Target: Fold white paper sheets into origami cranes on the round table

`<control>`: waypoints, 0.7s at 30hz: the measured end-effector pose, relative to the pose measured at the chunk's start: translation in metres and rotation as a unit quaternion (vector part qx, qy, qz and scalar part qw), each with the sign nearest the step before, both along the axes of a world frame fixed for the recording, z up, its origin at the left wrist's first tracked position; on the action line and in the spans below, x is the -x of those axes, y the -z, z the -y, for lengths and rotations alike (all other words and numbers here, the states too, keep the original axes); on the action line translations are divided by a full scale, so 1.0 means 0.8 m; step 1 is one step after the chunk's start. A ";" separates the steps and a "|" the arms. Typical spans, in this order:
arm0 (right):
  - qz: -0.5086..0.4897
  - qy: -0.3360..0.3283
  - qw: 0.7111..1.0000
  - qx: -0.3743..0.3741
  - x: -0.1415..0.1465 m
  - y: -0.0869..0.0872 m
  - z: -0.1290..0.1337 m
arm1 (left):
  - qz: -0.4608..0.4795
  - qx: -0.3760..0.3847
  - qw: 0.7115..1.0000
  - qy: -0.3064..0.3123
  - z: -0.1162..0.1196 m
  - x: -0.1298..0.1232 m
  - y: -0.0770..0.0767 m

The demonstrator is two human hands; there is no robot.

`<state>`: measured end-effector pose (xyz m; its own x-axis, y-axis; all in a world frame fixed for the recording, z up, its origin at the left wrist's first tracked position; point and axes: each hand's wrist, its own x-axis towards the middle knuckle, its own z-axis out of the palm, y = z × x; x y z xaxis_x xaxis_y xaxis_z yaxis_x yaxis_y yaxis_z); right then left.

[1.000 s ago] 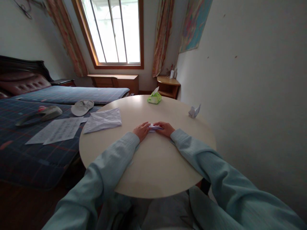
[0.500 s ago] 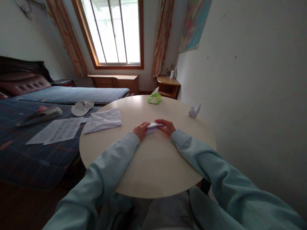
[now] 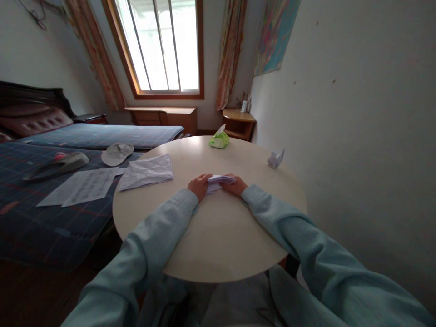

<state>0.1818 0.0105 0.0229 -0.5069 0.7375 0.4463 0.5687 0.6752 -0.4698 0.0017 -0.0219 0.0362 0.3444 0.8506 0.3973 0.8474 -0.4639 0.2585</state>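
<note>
Left hand (image 3: 198,186) pinches the left end of the folded white paper (image 3: 215,182); right hand (image 3: 238,185) grips its right end. Paper sits between them at the round table (image 3: 221,245). Good handling: layers flush, edges aligned, finger pressure light and even

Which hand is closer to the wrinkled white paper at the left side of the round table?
Left. The left hand is to the right of the wrinkled white paper, not touching it; the right hand is farther right, across the folded paper.
</note>
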 end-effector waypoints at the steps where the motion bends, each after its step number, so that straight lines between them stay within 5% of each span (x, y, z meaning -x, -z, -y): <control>1: 0.007 0.010 1.000 -0.005 -0.001 0.000 -0.001 | -0.004 -0.005 1.000 -0.006 0.000 0.000 0.000; 13: -0.104 0.066 0.983 0.135 -0.008 0.021 -0.019 | -0.016 -0.021 1.000 -0.013 0.003 0.000 -0.001; 21: -0.069 0.060 0.989 0.117 -0.007 0.010 -0.008 | -0.019 -0.036 0.997 -0.058 0.000 -0.001 0.002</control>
<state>0.1872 0.0166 0.0147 -0.3556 0.8802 0.3143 0.5585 0.4697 -0.6837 0.0022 -0.0222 0.0344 0.2608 0.8557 0.4470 0.9051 -0.3777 0.1950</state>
